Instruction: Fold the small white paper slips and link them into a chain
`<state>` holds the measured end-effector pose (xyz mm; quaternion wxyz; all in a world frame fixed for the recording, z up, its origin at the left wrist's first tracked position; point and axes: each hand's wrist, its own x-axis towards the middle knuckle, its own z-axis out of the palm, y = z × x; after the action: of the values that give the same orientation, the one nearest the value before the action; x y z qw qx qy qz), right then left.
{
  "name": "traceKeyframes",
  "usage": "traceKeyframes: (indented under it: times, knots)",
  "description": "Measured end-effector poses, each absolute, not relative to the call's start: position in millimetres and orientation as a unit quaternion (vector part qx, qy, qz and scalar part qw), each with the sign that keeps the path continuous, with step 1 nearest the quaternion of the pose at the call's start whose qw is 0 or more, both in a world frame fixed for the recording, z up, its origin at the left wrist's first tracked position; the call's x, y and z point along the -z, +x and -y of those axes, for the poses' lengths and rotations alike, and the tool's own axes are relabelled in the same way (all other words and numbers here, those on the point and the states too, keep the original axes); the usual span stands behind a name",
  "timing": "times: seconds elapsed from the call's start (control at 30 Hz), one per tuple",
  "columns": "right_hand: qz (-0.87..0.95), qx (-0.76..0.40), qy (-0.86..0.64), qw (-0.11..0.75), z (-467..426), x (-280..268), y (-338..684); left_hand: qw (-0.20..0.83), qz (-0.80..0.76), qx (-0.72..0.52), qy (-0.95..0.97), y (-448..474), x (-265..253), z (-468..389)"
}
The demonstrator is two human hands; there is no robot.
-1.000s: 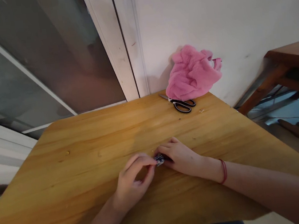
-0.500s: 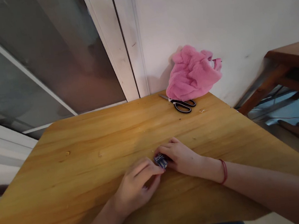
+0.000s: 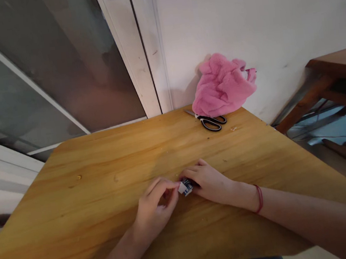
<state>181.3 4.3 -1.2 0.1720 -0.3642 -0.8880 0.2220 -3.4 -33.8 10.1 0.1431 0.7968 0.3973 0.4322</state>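
Observation:
Between my hands, low over the wooden table [image 3: 106,155], is a small dark-blue and white packet [image 3: 187,186], too small for me to read or tell its contents. My right hand [image 3: 211,182], with a red cord around the wrist, is closed around its right side and hides that part. My left hand [image 3: 157,201] pinches a white flap [image 3: 181,188] on the packet's left side between thumb and forefinger. The other left fingers are curled inward.
A pair of scissors [image 3: 212,123] with black handles lies at the table's back, partly under a crumpled pink cloth [image 3: 223,84] against the wall. A sliding glass door [image 3: 89,72] stands behind. Tiny scraps dot the tabletop. Another wooden table [image 3: 339,61] is at the right.
My left hand has shifted slightly left and up, from the packet's lower edge to its left side. The white flap now shows, standing out to the left. My right hand has stayed put.

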Motion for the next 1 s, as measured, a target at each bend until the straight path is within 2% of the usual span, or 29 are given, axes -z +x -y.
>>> traceKeyframes:
  times: [0.13, 0.37, 0.7, 1.0]
  knots:
    - [0.887, -0.232, -0.357, 0.18, -3.9, 1.2, 182.4, 0.131, -0.353, -0.413, 0.829, -3.6, -9.8, 36.1]
    - [0.889, -0.233, -0.343, 0.192, -4.1, 1.8, 184.8, -0.001, -0.249, -0.3, 0.921, -7.3, -10.5, 41.0]
    - [0.894, -0.205, -0.357, 0.176, -4.5, 0.7, 181.8, 0.003, -0.38, -0.341, 0.86, -7.8, 2.5, 27.4]
    - [0.896, -0.175, -0.372, 0.17, -3.3, 0.1, 181.2, 0.049, -0.398, -0.396, 0.826, -12.7, 5.5, 18.5]
